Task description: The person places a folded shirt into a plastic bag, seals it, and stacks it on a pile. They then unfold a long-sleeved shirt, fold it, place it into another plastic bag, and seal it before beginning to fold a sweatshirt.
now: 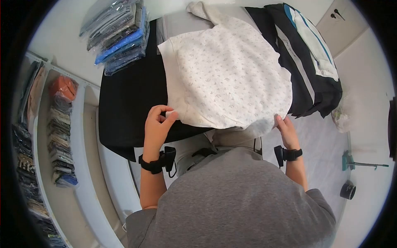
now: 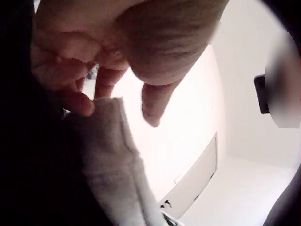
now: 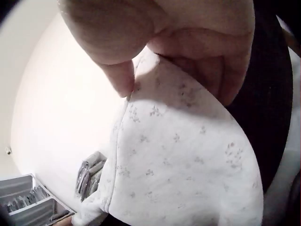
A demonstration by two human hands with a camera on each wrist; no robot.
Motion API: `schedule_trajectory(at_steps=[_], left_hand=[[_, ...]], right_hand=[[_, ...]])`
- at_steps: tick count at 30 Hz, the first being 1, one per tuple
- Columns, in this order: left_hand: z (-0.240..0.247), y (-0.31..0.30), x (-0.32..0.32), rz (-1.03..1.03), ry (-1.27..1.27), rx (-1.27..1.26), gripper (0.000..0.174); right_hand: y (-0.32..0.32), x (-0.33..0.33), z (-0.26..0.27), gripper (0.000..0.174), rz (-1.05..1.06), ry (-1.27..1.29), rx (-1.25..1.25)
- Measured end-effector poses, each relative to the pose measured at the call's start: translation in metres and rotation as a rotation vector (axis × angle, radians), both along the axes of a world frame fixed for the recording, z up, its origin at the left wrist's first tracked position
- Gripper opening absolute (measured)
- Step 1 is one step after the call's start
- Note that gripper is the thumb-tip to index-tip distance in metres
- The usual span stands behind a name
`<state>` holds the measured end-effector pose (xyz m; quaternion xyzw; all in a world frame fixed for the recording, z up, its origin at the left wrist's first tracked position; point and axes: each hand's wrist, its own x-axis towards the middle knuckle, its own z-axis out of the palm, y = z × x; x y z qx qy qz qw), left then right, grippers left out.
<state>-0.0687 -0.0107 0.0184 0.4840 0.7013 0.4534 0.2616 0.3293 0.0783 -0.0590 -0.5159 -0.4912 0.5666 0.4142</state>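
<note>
A white sweatshirt (image 1: 231,74) with a small scattered print lies spread over the black-covered table, one sleeve (image 1: 204,12) pointing to the far side. Its plain hem band (image 1: 173,82) runs down the left. At the near left corner, my left hand (image 1: 157,124) holds the hem's edge with curled fingers; the left wrist view has the hem end (image 2: 110,136) at the fingertips and the thumb apart from it. My right hand (image 1: 287,130) pinches the near right edge between thumb and fingers. In the right wrist view, the printed cloth (image 3: 183,155) hangs from that grip.
Bagged folded clothes (image 1: 120,37) are stacked at the table's far left. Black garments (image 1: 297,62) and a white-and-blue one (image 1: 310,41) lie on the right. Shelves (image 1: 58,132) with packed clothes stand at the left. The black tablecloth (image 1: 124,107) drapes over the near edge.
</note>
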Motion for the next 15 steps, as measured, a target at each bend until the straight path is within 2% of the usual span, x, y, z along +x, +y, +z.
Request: schedule_trajectory(at_steps=[2, 4, 5, 7, 8, 9, 11, 13, 14, 15], left_hand=[[0.002, 0.002, 0.001, -0.005, 0.033, -0.05, 0.021], [0.007, 0.003, 0.005, -0.073, -0.308, -0.133, 0.016], [0.009, 0.001, 0.003, -0.073, -0.304, -0.131, 0.016], [0.011, -0.002, -0.002, -0.036, -0.265, 0.225, 0.016], [0.018, -0.005, -0.004, -0.022, -0.346, 0.322, 0.018], [0.024, -0.011, -0.006, 0.02, -0.288, 0.327, 0.019], [0.017, -0.019, -0.011, -0.021, -0.265, 0.304, 0.017], [-0.008, -0.028, -0.019, -0.01, -0.037, 0.071, 0.014], [-0.013, -0.032, -0.016, -0.022, 0.157, -0.011, 0.011], [-0.016, -0.036, -0.012, 0.038, 0.2, -0.093, 0.012]], right_hand=[[0.005, 0.005, -0.008, 0.04, 0.008, 0.035, -0.039], [0.009, 0.004, -0.006, 0.041, -0.025, 0.1, -0.09], [0.008, 0.004, -0.002, 0.041, -0.024, 0.105, -0.087], [0.005, -0.002, 0.017, 0.041, -0.171, 0.105, 0.025], [0.008, -0.009, 0.018, 0.037, -0.226, 0.252, 0.137], [0.008, -0.008, 0.019, 0.037, -0.229, 0.252, 0.133], [0.007, -0.004, 0.023, 0.035, -0.175, 0.203, 0.138], [0.007, -0.003, 0.019, 0.034, -0.18, 0.184, 0.091], [0.009, 0.005, 0.005, 0.034, -0.139, 0.067, -0.003], [0.009, 0.011, -0.006, 0.034, -0.102, -0.052, -0.1]])
